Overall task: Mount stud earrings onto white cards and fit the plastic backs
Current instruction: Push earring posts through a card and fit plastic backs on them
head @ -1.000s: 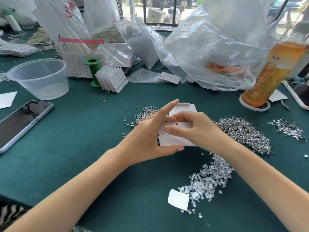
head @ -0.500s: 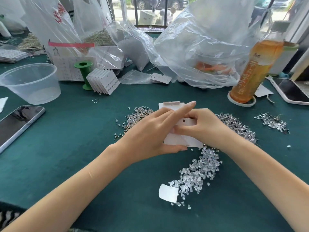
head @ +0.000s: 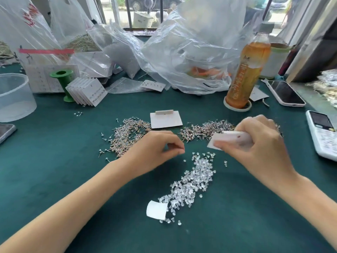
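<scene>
Bright, even daylight from the window [head: 145,13] at the far side; outdoors reads slightly overexposed. Shadows on the green table [head: 54,152] soft and faint. Sheen on the crumpled plastic bags [head: 191,52]. Right hand [head: 262,143] and its white card [head: 228,141] motion-blurred. Wide-angle bending at the edges; forearms stretched toward the lower corners

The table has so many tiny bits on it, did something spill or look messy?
Not spilled by accident, it seems, but loose. The clear plastic backs lie in a scattered heap on the green table, with some strays beyond it. A few stud earrings have also strayed from their pile. The orange drink bottle leans in the picture, perhaps only from the wide lens.
</scene>
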Demonstrator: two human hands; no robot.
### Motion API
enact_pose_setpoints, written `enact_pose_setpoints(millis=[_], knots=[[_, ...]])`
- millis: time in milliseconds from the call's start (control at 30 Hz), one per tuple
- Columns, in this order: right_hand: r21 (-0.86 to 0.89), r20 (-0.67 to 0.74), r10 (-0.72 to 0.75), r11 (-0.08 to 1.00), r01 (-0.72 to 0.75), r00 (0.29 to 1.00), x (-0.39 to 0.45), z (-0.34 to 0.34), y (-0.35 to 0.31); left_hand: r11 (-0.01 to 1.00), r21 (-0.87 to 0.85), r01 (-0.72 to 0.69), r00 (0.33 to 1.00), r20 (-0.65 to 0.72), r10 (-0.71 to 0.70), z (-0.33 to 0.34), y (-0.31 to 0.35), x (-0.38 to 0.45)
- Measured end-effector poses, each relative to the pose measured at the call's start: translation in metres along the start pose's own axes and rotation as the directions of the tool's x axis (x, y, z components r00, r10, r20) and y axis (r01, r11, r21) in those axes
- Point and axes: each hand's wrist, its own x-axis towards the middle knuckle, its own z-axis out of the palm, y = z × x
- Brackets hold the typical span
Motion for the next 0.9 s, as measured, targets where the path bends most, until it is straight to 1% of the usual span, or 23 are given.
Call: enact_pose_setpoints(millis=[67,100,200,333,533,600,700,767,800,833,900], knots=[[-0.056,-0.058,-0.156,0.987,0.153,0.986,-0.011,0.005,0.005,1.0,-0.013,0.01,0.997,0.071,-0.009,0.006,0.004,0.001],[-0.08,-0.074,-0.204,0.977,0.198,0.976,-0.015,0.007,0.009,1.0,-0.028,0.014,0.996,0.09,-0.011,0.007,0.006,0.002],[-0.138,-0.108,-0.277,0.955,0.261,0.955,-0.021,0.012,0.016,0.998,-0.055,0.01,0.992,0.123,-0.003,0.009,0.01,0.004],[-0.127,-0.149,-0.278,0.957,0.261,0.949,-0.021,0.016,0.019,0.999,-0.037,-0.026,0.99,0.137,0.031,0.01,0.013,0.004],[-0.081,-0.167,-0.249,0.968,0.239,0.954,-0.022,0.018,0.022,0.999,-0.01,-0.052,0.99,0.133,0.053,0.015,0.011,0.005],[-0.081,-0.163,-0.262,0.964,0.252,0.951,-0.022,0.019,0.023,0.999,-0.008,-0.049,0.991,0.128,0.05,0.017,0.011,0.007],[-0.097,-0.145,-0.319,0.947,0.307,0.937,-0.022,0.019,0.023,0.998,-0.018,-0.052,0.992,0.114,0.054,0.02,0.012,0.009],[-0.12,-0.135,-0.379,0.923,0.365,0.915,-0.023,0.019,0.024,0.995,-0.093,-0.016,0.997,0.079,0.023,0.02,0.014,0.009],[-0.129,-0.135,-0.411,0.909,0.396,0.901,-0.023,0.019,0.023,0.986,-0.162,0.027,0.998,0.064,-0.016,0.02,0.016,0.009],[-0.136,-0.136,-0.443,0.894,0.426,0.886,-0.023,0.019,0.023,0.966,-0.248,0.076,0.996,0.063,-0.062,0.019,0.018,0.009],[-0.154,-0.137,-0.498,0.865,0.478,0.857,-0.024,0.021,0.022,0.89,-0.427,0.162,0.986,0.103,-0.13,0.018,0.024,0.009]])
